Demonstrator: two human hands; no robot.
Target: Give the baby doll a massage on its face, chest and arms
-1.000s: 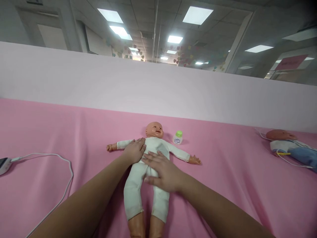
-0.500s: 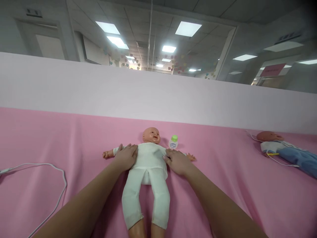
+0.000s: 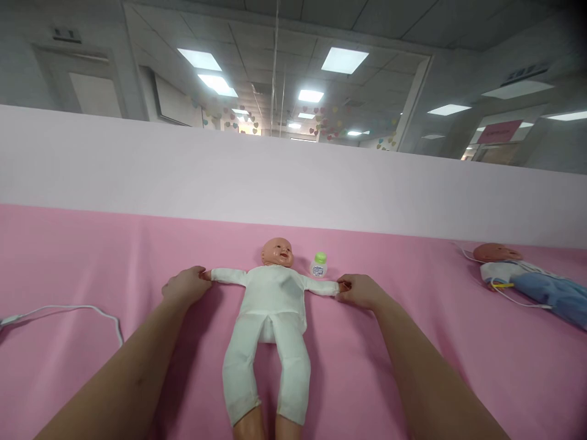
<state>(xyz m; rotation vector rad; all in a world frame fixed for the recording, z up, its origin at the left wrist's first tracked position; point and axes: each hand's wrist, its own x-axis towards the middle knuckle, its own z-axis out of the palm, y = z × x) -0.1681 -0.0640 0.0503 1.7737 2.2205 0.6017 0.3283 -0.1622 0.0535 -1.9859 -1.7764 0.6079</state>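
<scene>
The left hand [image 3: 186,285] is curled around the near end of the baby doll [image 3: 270,318]'s outstretched arm, fingers closed over its little hand; the right hand [image 3: 360,291] does the same at the other side, pinching the doll's far hand between thumb and fingers. Both grips look light and narrow, holding only the doll's hands. Between them the doll lies face up on the pink cloth [image 3: 92,256], its arms spread in a straight line from one grip to the other, its body running lengthwise toward the person, head away and bare legs nearest. Each forearm reaches forward and slightly inward, low over the cloth, about equally near. A small green-capped bottle [image 3: 319,265] stands just beside the doll's head, close to the right hand. A white cable [image 3: 68,309] trails at the left; a second doll [image 3: 527,278] lies well apart at the right.
</scene>
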